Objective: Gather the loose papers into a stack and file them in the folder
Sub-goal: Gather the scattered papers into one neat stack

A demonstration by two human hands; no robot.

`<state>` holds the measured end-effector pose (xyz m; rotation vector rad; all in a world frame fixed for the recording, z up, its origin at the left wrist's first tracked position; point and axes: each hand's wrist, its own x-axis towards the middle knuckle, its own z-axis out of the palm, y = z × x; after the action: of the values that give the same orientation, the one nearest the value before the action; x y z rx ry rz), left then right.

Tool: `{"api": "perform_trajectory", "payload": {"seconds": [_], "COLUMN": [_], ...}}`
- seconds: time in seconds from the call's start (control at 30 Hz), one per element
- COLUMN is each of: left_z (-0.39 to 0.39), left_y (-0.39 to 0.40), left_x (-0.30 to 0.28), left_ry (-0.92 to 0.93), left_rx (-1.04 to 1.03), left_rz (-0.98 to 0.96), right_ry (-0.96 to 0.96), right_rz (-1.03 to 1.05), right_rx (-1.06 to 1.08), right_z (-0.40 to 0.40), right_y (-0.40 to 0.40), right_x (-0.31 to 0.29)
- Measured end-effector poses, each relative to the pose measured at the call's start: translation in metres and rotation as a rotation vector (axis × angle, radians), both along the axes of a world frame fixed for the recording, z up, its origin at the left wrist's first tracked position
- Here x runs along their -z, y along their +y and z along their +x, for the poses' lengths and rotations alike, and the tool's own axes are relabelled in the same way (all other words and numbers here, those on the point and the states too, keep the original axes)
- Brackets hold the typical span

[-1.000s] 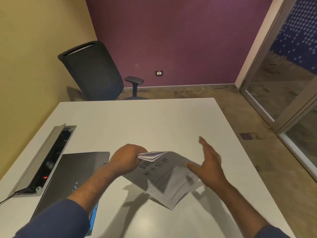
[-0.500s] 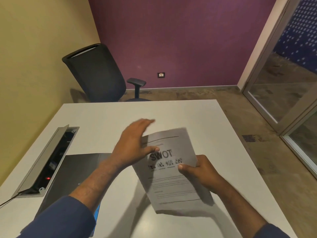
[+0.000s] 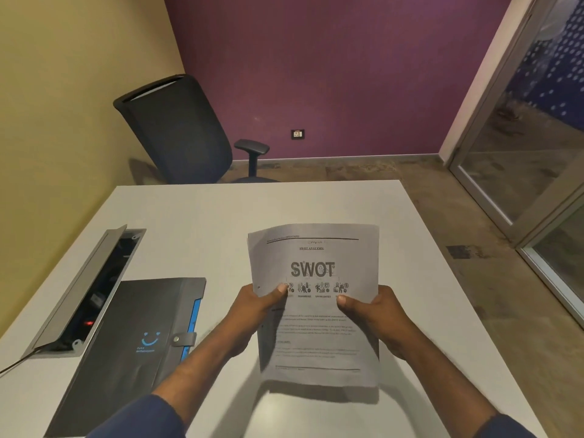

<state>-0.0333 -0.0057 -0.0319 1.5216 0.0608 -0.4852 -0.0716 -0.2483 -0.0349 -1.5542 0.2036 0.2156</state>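
A stack of printed papers, its top sheet headed "SWOT", is held upright above the white table, facing me. My left hand grips the stack's left edge, thumb on the front. My right hand grips the right edge the same way. A dark grey folder with a blue logo, blue edge and snap strap lies shut on the table to the left of my left forearm.
An open cable box with a raised grey lid is sunk into the table at the left edge. A black office chair stands beyond the far edge. A glass door is at the right.
The papers went from lying tilted under my left hand to standing upright between both hands. My left hand moved from the top of the sheets to the left edge.
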Motion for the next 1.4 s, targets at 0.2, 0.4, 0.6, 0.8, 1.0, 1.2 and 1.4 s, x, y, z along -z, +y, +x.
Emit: {"api": "perform_trajectory", "payload": {"seconds": [0.2,0.4,0.6,0.8,1.0,1.2,1.4], "left_z": [-0.002,-0.016,-0.04,-0.046,-0.027,0.0,0.024], "left_y": [-0.012,-0.016,-0.023,-0.021,-0.013,0.004,0.026], "left_x": [0.009,0.039,0.071,0.081,0.081,0.068,0.085], "left_ry": [-0.135,-0.215,-0.083,-0.112,-0.097,0.041,0.12], "left_rx": [-0.105,-0.15,-0.149,-0.112,-0.051,-0.006,0.042], "left_rz": [0.108,0.093,0.122,0.166,0.245,0.148,0.309], "right_ry": [-0.097,-0.247,-0.093,-0.027,0.008,0.013,0.203], "right_rz": [-0.119,-0.203,-0.228,-0.191,-0.201,-0.136,-0.092], "right_rx": [0.127,0.197,0.245,0.288,0.254,0.166,0.116], "right_z": [-0.001,-0.022,-0.042,-0.046,-0.036,-0.031,-0.014], "right_y": [0.004,0.014,0.019,0.018,0.011,0.004,0.011], "right_x": [0.016,0.045,0.088,0.095,0.097,0.092,0.096]}}
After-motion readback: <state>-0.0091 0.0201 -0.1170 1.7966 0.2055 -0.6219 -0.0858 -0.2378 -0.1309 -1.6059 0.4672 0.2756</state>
